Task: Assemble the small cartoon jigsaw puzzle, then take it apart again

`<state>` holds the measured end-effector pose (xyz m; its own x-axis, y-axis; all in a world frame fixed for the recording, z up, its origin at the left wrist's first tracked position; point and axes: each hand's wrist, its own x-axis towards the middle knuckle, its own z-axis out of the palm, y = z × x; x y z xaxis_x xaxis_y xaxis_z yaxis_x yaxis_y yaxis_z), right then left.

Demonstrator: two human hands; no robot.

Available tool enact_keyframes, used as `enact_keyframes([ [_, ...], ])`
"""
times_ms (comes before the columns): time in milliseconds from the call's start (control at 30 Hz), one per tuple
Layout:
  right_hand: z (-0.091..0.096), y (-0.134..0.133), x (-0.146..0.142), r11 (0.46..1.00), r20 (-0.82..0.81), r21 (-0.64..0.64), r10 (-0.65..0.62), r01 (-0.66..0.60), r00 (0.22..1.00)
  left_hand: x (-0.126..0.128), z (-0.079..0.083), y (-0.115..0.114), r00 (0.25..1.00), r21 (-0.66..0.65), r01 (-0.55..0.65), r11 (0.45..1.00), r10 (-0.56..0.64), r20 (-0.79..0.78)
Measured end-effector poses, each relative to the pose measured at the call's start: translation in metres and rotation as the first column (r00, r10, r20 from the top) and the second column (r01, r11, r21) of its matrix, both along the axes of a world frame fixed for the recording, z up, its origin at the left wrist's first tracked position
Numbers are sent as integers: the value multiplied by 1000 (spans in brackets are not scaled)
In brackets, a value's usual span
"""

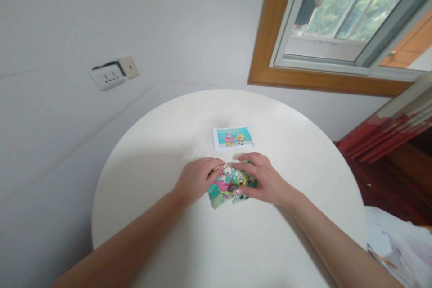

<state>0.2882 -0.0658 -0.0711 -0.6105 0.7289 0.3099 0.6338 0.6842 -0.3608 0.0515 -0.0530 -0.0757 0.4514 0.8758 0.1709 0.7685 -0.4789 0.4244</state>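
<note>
A partly joined jigsaw puzzle (222, 186) lies flat on the white round table, with a pink and a yellow cartoon figure on a green-blue ground. Its lower edge is uneven, with a gap near the middle. My left hand (197, 180) is closed at the puzzle's upper left, fingers bent together with the thumb against its edge. Over the right part my right hand (265, 181) is spread, thumb on the lower side and fingertips near the top, touching the pieces. Both hands hide some of the puzzle. Just beyond lies a picture card (233, 138) with similar figures.
The round table (151, 157) stands against a white wall with a socket (107, 76) on the left. A wood-framed window (330, 78) is at upper right. White papers or plastic (398, 247) lie at lower right, below a red and white curtain (388, 130).
</note>
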Motion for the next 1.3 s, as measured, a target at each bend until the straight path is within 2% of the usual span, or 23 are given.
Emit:
enact_keyframes([
  [100, -5, -4, -2, 997, 57, 14, 80, -81, 995, 2, 1, -1, 999, -6, -48, 999, 48, -4],
  [200, -11, -3, -5, 998, 75, 30, 60, -63, 995, 3, 1, -2, 997, 11, -78, 997, 78, 17],
  [267, -14, -1, -7, 999, 64, 34, 38, -40, 997, 3, 1, -2, 998, 57, -35, 998, 32, 49],
  [333, -15, 0, -8, 999, 44, 40, 21, -22, 999, 2, 1, -3, 996, 108, 57, 992, -64, 55],
  [467, -14, 2, -8, 999, 39, 40, 3, -5, 999, 0, 0, -8, 975, 145, 224, 964, -221, -38],
  [667, -13, 0, -7, 997, 80, 35, -77, 74, 994, 3, -5, -17, 975, 165, 219, 962, -209, -78],
  [867, -10, -4, -6, 997, 84, 34, -67, 65, 994, 3, -3, -13, 963, 170, 268, 948, -268, -28],
  [1100, -10, 1, -6, 1000, 45, 24, -13, 12, 999, -1, -3, -9, 940, 98, 300, 949, -311, 140],
  [1300, -11, 0, -7, 995, 149, 101, -36, 21, 988, 3, -4, -8, 931, 56, 300, 952, -305, 201],
])
